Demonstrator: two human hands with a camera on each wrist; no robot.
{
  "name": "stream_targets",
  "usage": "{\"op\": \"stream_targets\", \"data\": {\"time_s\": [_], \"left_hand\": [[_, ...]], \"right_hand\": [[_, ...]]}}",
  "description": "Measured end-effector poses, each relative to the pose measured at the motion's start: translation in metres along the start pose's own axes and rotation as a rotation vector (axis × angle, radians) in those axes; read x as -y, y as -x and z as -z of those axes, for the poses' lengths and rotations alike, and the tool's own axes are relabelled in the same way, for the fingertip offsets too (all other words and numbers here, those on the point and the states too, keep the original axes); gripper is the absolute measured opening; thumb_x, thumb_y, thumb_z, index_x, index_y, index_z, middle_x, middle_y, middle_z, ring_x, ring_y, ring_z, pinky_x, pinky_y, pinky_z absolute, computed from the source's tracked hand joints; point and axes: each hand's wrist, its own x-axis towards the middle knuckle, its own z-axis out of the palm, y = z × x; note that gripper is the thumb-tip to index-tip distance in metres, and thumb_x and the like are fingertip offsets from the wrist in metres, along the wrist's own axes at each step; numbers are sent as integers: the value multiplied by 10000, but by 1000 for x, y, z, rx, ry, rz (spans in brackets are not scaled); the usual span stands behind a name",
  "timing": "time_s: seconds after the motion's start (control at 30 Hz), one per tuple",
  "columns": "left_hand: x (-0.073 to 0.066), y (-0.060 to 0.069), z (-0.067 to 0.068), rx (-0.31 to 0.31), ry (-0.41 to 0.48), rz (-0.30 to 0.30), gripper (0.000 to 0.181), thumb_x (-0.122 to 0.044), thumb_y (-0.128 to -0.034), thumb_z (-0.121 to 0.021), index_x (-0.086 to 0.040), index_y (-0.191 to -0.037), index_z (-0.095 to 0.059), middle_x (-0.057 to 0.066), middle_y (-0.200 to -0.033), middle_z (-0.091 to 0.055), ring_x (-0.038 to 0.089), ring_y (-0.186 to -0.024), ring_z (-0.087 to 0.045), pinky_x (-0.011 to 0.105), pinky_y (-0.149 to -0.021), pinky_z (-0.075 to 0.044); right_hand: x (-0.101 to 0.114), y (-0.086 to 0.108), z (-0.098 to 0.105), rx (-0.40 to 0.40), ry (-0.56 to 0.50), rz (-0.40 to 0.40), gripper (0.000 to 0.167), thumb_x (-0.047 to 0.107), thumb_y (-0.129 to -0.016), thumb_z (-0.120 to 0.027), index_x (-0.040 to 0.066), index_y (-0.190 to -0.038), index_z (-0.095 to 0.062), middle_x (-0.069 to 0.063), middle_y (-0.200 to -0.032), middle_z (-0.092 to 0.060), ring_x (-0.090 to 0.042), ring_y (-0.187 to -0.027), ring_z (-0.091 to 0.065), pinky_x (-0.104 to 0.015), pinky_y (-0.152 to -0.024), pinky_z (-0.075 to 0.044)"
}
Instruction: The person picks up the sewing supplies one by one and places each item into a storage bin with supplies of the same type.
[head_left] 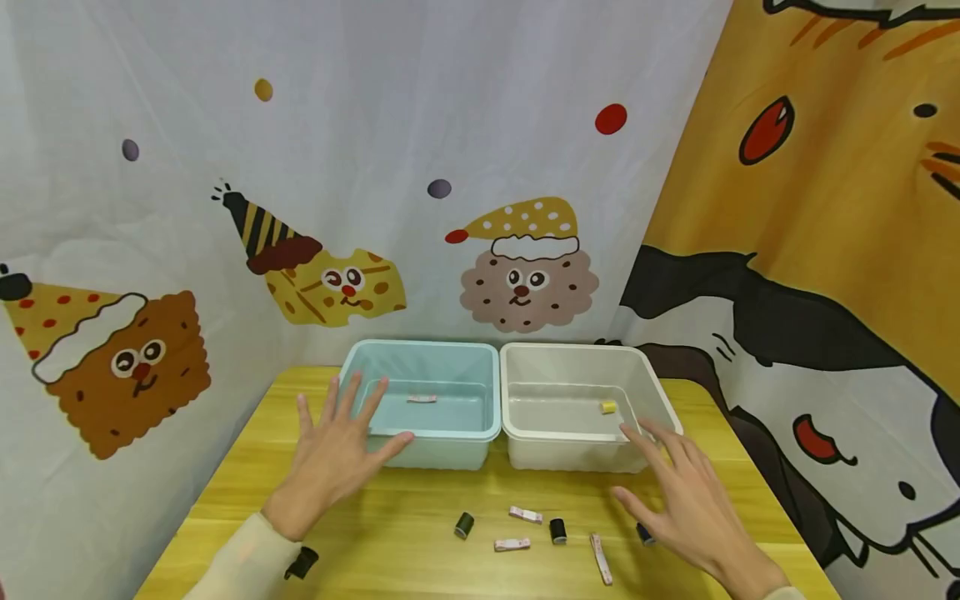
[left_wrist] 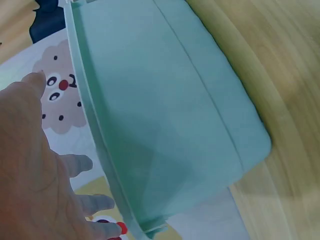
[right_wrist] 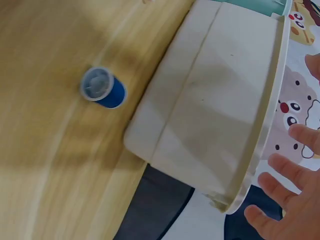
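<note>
A small black thing (head_left: pixel 302 563) lay on the yellow wooden table (head_left: pixel 420 575), by the left sleeve (head_left: pixel 243 558) and toward the table's left edge; its shape was hard to tell. Nearer the table's middle lay three flat white strips (head_left: pixel 601 559) with pinkish marks, too small to read. Among them were a dark green round spool (head_left: pixel 464 525) and a black round spool (head_left: pixel 558 531). A blue round spool (right_wrist: pixel 115 95) with a pale end lay toward the table's right edge, partly hidden by the right hand (head_left: pixel 693 500).

That hand had its fingers wide, holding nothing, by the front right of a cream plastic bin (head_left: pixel 573 455). The left hand (head_left: pixel 330 462) had wide fingers too, holding nothing, by the front left of a light blue plastic bin (head_left: pixel 450 452). I could not tell if they touched the rims.

The bins stood side by side at the table's far edge. Another white strip (head_left: pixel 422 399) lay in the blue one, and a yellow spool (head_left: pixel 607 407) in the cream one. Behind hung a white cloth (head_left: pixel 360 100) with funny food faces.
</note>
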Motion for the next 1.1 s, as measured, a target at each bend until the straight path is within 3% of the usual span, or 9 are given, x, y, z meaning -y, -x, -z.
{"op": "stream_targets", "data": {"time_s": [0.1,0.33,0.6,1.1], "left_hand": [[4,2,-3,-4,10,9,1018,-901,-1074,-508,-303,-1870,-301,210,-1952,-219,588,-1799,-167,984,-1314,-44],[14,4,-8,-5,26,32,985,-866,-1092,-520,-289,-1865,-324,250,-1929,-264,616,-1780,-202,994,-1304,-58],[29,2,-13,14,50,61,990,-865,-1105,-491,-268,-1872,-307,278,-1931,-226,645,-1773,-165,1000,-1295,-44],[48,-2,-14,33,95,92,1006,-848,-1121,-478,-214,-1877,-281,309,-1926,-197,672,-1756,-170,1004,-1285,-39]], "right_hand": [[-1,6,1,-3,5,2,911,476,-903,-987,304,-1708,-597,-148,-1660,-616,-475,-1379,-650,-767,-1052,-552],[-6,18,4,-6,-20,7,869,391,-871,-1011,256,-1652,-655,-127,-1626,-633,-431,-1393,-634,-743,-1054,-555],[-11,27,5,-13,-26,37,851,321,-848,-1039,259,-1624,-693,-62,-1596,-659,-343,-1315,-670,-590,-1029,-550],[-24,40,0,90,-28,6,776,350,-878,-1045,333,-1578,-711,27,-1552,-677,-261,-1309,-696,-642,-1026,-617]]}}
